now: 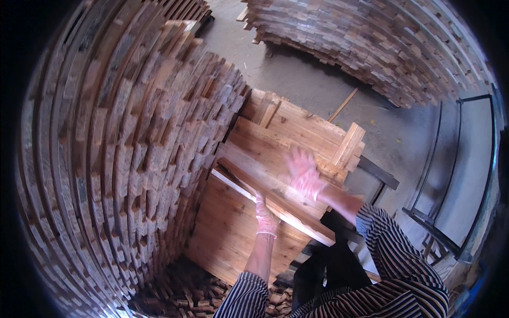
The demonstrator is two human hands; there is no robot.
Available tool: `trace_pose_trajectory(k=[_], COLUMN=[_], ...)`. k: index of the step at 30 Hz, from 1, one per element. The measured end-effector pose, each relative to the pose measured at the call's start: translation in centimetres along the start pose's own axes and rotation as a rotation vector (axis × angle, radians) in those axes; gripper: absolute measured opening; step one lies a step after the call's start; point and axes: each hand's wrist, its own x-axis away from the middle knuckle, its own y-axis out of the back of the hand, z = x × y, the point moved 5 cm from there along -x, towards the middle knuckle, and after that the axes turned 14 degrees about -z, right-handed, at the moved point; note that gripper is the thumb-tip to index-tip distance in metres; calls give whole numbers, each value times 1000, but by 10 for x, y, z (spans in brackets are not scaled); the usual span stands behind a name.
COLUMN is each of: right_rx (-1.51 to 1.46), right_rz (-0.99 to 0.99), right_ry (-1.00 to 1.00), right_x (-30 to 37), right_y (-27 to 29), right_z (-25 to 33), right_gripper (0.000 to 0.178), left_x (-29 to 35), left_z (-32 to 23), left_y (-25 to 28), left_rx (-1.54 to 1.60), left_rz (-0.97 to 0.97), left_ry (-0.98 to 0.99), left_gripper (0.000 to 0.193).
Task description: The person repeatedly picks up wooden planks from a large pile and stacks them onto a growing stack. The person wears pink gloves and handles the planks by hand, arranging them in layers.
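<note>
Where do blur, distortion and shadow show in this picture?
Head view: the right hand is motion-blurred, the left hand sharper; head view: the left wood stack bows toward the fisheye rim; head view: shadow darkens the floor along the far wood stack.

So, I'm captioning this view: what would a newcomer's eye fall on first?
Likely the towering stack of wooden slats filling the left side. Next, near the centre, the gloved left hand holding a long wooden plank, with the blurred right hand just beyond it. A second slat stack curves across the upper right.
</note>
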Motion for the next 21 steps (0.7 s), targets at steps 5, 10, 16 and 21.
trace_pose_trajectory(k=[5, 10, 16, 21], right_rx=[-601, -371, -99, -17], right_rz=[216, 140, -141, -172], right_ry=[-86, -152, -57, 90], right_x=[63, -15, -59, -13], right_y=[7, 63, 4, 28], right_z=[0, -58, -102, -46], right_gripper=[87, 73, 61, 72], left_x=[15, 2, -22, -11], left_z=[20, 3, 12, 5], left_y=[-64, -78, -72, -89], left_rx=[-111, 16, 20, -47], left_rz=[86, 167, 140, 72], left_ry=[-96, -169, -173, -222], left_gripper=[96, 89, 82, 97])
